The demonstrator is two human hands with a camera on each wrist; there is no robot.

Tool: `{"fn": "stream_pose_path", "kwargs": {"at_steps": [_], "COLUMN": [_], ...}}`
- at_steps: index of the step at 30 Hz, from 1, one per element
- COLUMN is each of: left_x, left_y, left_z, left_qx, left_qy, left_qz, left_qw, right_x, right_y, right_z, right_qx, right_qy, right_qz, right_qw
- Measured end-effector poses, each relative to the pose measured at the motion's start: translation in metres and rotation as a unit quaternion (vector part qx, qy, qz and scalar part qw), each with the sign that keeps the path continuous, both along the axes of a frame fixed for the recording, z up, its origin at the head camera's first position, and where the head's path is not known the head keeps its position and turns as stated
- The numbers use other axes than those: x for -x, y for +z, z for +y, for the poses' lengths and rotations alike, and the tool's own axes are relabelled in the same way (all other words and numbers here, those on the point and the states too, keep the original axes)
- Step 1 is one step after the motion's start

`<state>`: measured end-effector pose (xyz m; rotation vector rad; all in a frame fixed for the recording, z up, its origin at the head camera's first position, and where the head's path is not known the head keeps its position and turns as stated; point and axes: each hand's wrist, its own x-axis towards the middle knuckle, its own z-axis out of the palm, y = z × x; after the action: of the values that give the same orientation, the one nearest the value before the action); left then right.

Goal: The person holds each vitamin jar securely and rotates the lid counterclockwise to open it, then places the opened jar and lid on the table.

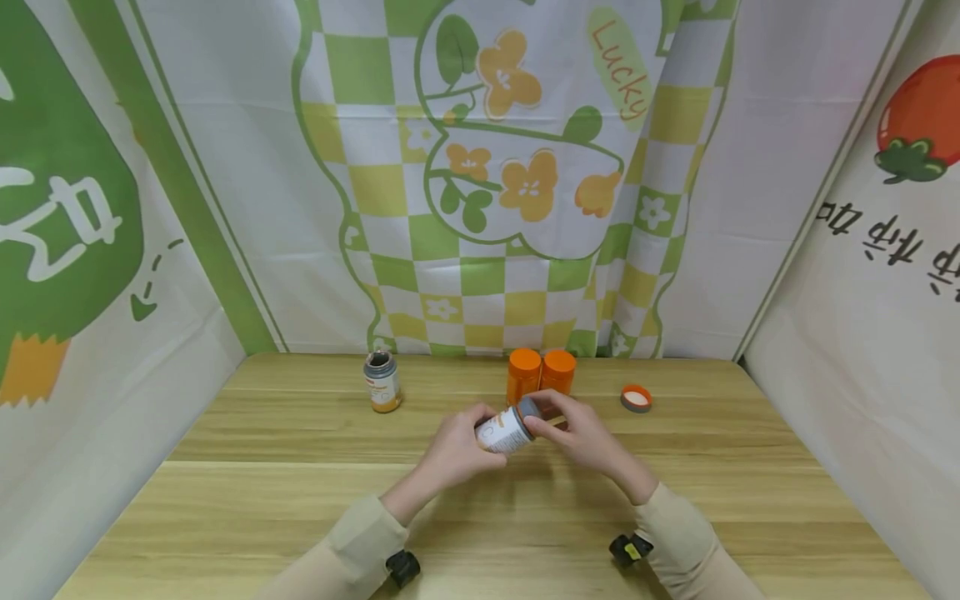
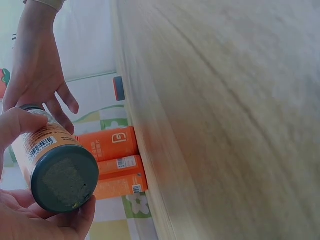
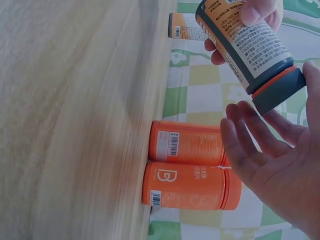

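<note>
A person's left hand [image 1: 457, 447] holds a white-labelled bottle [image 1: 502, 432] tilted above the bench [image 1: 247, 500], its grip closed around the body, just in front of the middle of the far edge. The right hand [image 1: 591, 429] is at the bottle's grey cap [image 3: 280, 90], its grip wide and fingers extended; whether every finger touches the cap cannot be told. Behind them, two orange bottles [image 1: 522, 379] stand side by side near the far edge. An uncapped bottle [image 1: 384, 387] stands toward the far left corner, while a loose cap [image 1: 636, 400] lies, white inside facing up, toward the far right corner. A checked, flowered backdrop [image 1: 480, 279] hangs behind the bench.
</note>
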<state>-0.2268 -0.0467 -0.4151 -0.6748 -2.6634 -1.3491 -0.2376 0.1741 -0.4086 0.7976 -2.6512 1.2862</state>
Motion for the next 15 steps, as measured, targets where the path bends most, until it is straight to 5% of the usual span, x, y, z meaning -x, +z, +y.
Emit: {"fn": "stream_pose_path", "kwargs": {"at_steps": [15], "left_x": [-0.0061], "left_y": [0.001], "left_z": [-0.001], "left_qx": [0.005], "left_qy": [-0.013], "left_qz": [0.001], "left_qw": [0.9999], "right_x": [-0.0043], "right_y": [0.0028], "right_z": [-0.0079], "right_qx": [0.009], "right_qy": [-0.015], "right_qz": [0.014], "right_qw": [0.9997]}}
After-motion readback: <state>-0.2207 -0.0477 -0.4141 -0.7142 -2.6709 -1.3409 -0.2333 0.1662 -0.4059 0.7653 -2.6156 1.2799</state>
